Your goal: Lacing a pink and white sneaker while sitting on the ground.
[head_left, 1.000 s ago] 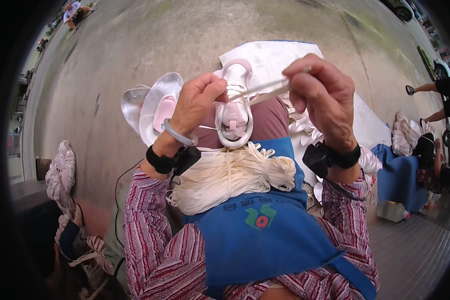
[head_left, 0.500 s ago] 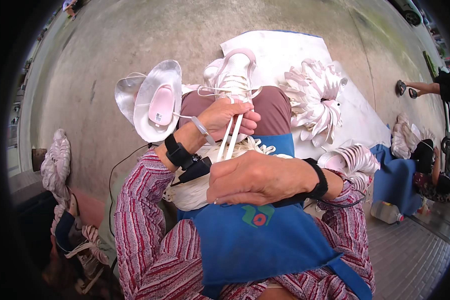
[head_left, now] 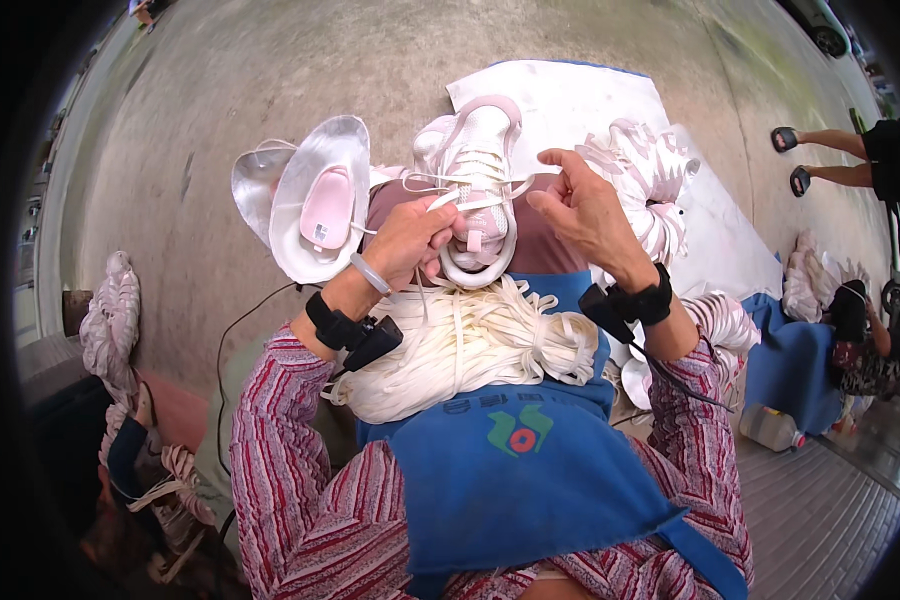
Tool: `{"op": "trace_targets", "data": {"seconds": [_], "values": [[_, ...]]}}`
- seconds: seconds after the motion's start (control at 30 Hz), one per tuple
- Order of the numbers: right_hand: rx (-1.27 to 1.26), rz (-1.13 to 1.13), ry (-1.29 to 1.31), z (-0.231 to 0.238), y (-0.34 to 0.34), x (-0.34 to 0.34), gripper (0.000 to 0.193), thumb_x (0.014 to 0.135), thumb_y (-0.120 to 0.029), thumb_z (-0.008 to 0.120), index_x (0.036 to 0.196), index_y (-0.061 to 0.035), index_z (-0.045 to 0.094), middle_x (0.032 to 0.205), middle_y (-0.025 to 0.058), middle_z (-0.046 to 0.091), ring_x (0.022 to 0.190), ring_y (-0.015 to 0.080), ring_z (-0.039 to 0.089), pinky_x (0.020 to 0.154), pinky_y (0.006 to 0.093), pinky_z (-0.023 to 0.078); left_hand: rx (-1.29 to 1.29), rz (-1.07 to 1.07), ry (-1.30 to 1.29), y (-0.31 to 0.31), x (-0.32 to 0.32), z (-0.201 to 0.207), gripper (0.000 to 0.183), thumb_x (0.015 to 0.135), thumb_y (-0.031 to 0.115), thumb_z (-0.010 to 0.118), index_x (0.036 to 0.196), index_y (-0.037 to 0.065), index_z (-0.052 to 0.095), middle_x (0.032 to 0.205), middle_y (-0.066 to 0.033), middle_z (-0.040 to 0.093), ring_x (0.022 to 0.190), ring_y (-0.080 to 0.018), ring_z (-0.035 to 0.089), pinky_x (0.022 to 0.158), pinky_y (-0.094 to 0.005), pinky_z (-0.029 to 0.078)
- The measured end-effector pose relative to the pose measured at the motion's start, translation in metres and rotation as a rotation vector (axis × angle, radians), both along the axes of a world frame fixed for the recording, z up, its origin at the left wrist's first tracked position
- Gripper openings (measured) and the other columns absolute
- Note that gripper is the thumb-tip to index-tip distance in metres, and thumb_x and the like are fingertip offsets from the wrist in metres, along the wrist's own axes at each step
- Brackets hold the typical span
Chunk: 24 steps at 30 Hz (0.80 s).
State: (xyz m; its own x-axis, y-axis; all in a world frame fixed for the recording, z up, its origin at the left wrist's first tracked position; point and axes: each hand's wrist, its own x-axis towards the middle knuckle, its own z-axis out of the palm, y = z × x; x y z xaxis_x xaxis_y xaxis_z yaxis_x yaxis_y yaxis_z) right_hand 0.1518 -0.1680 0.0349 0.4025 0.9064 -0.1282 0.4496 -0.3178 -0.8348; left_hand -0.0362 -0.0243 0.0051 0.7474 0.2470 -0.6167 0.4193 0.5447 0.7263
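Shoe [head_left: 491, 135], white w/ pink trim, is set on the mauve-clad lap [head_left: 548, 238], mid-view btwn both hands, toe pointed away from the body, pink tongue nearer. From far L: a shoe column [head_left: 110, 325] is seen near the rim, pairs nested tightly; lower, a shoe bunch [head_left: 182, 485] is tied w/ pale cord. Next, a silver-edged pad [head_left: 325, 205] w/ pink oval inset is seen beside the lap, a 2nd one partly hidden behind it. L hand [head_left: 405, 240] is placed just by the shoe's L side, lace [head_left: 460, 203] pinched btwn thumb & fingers; a pale bracelet & black strap are worn on that wrist. Below, a big lace bundle [head_left: 465, 350], cream, is rested on the blue apron [head_left: 530, 495]. R hand [head_left: 590, 215] is held just off the shoe's R side, thumb & index parted; a lace end is run to it, but whether it's gripped can't be told. Beyond, a white sheet [head_left: 580, 95] is spread on the floor, w/ a shoe ring [head_left: 650, 180] laid on it. Farther R, a blue cloth [head_left: 785, 350] & clear jug [head_left: 770, 428] are seen, then a bystander's bare legs [head_left: 832, 145], sandals worn
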Motion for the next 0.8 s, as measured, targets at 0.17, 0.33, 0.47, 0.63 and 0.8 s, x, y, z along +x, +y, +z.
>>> {"op": "trace_targets", "data": {"seconds": [0.17,0.33,0.47,0.63,0.8], "values": [[-0.089,0.131,-0.116,-0.017,0.014,0.006,0.047,0.078,-0.017,0.064,0.117,0.0059,0.053,0.071,0.0184,0.063,0.067,0.0297,0.064,0.064,0.0368,0.049,0.039,0.159,0.006,0.007,0.006,0.001,0.017,0.095,0.018,0.048,0.088,0.004,0.055,0.061,0.0058,0.041,0.044,-0.0029,0.031,0.035,-0.0192,0.028],[-0.094,0.187,-0.071,-0.029,0.019,0.010,0.026,0.078,-0.018,0.061,0.094,0.0027,0.064,0.074,0.0209,0.063,0.070,0.0350,0.063,0.067,0.0394,0.049,0.070,0.096,0.039,0.007,0.002,0.001,0.018,0.094,0.019,0.049,0.087,0.005,0.055,0.061,0.0062,0.040,0.044,-0.0025,0.031,0.036,-0.0197,0.029],[-0.010,0.232,-0.189,-0.037,0.019,0.011,0.020,0.080,-0.015,0.057,0.088,0.0017,0.064,0.077,0.0226,0.063,0.075,0.0383,0.062,0.070,0.0422,0.048,0.041,0.177,0.001,0.009,0.007,-0.001,0.018,0.094,0.019,0.049,0.086,0.004,0.055,0.061,0.0061,0.039,0.043,-0.0032,0.031,0.036,-0.0199,0.030],[0.130,0.199,-0.358,-0.050,0.027,0.009,0.015,0.082,-0.012,0.053,0.083,0.0011,0.061,0.078,0.0224,0.062,0.077,0.0399,0.061,0.071,0.0450,0.047,0.044,0.160,-0.006,0.009,0.006,0.002,0.019,0.094,0.019,0.049,0.086,0.003,0.055,0.060,0.0060,0.039,0.041,-0.0033,0.031,0.037,-0.0202,0.031],[0.067,0.223,-0.259,-0.043,0.040,0.023,0.013,0.085,-0.009,0.054,0.087,0.0023,0.061,0.072,0.0140,0.062,0.063,0.0255,0.061,0.059,0.0339,0.049,0.060,0.073,0.015,0.010,0.004,0.005,0.022,0.097,0.023,0.046,0.087,0.005,0.055,0.060,0.0082,0.036,0.043,-0.0022,0.029,0.037,-0.0202,0.030]]}}
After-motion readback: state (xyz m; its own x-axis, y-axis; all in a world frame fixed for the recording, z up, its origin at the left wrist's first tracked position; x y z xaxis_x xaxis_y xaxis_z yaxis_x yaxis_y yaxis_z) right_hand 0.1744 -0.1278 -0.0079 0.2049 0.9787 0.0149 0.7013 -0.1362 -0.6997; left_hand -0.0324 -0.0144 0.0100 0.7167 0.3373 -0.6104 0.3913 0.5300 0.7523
